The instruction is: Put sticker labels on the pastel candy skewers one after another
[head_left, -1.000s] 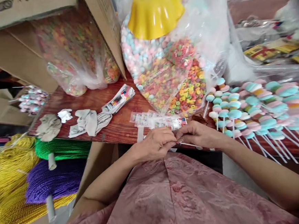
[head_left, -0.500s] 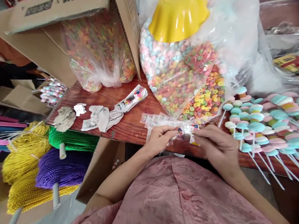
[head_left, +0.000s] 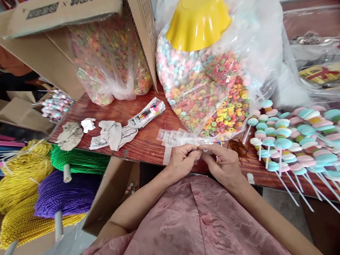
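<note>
My left hand [head_left: 185, 161] and my right hand [head_left: 224, 165] meet at the table's front edge, fingertips pinched together. Between them is a small printed plastic bag, mostly hidden by the fingers; a coloured bit shows under my right hand. Something tiny and gold-coloured glints at the fingertips, too small to name. Just behind the hands lie overlapping clear printed strips [head_left: 176, 137]. Right of my right hand is a bunch of thin copper-coloured ties [head_left: 238, 147]. Farther right lie many pastel marshmallow skewers [head_left: 303, 140] on white sticks.
A big bag of marshmallows and ring candies [head_left: 184, 83] bears an upturned yellow bowl [head_left: 199, 21]. Left of it stands an open carton [head_left: 141, 31] holding bagged candy rings. Pale gloves [head_left: 111, 134] and a packet stack [head_left: 147, 113] lie on the table [head_left: 148, 145]. Cord bundles [head_left: 66, 192] stand lower left.
My right hand has moved left and its fingertips now meet those of my left hand. The printed bag between them, plainly visible before, is now mostly covered. The view has shifted slightly.
</note>
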Tool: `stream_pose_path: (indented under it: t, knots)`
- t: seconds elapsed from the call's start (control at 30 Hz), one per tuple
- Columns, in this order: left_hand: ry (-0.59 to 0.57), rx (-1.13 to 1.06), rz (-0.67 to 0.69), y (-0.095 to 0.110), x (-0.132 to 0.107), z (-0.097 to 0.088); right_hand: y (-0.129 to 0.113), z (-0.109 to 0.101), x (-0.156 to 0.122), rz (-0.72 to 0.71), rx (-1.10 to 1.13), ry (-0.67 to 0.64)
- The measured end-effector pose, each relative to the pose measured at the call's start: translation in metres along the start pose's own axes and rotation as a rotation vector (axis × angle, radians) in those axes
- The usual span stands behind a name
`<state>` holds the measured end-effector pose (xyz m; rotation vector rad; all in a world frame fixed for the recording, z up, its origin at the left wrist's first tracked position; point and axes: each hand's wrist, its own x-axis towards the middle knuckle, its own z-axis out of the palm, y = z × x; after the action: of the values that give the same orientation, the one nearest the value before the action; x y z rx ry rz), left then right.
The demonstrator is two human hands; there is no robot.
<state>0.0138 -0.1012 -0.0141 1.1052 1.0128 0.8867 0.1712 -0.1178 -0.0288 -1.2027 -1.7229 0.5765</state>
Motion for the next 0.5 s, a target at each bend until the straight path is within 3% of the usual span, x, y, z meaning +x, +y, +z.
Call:
stream_pose_path:
  t: [0.2,0.37,0.5]
  knots:
    - [0.028,0.151,0.013,-0.001,0.006,-0.001,0.002,-0.001,-0.009,0.258,0.123,0.117]
    - [-0.041,0.382,0.212,0.008,0.012,0.000,0.006,-0.008,-0.001,0.584,0.549,-0.055]
    - [-0.034,0.523,0.403,0.012,0.017,-0.001,0.008,-0.021,0.012,0.723,0.853,-0.204]
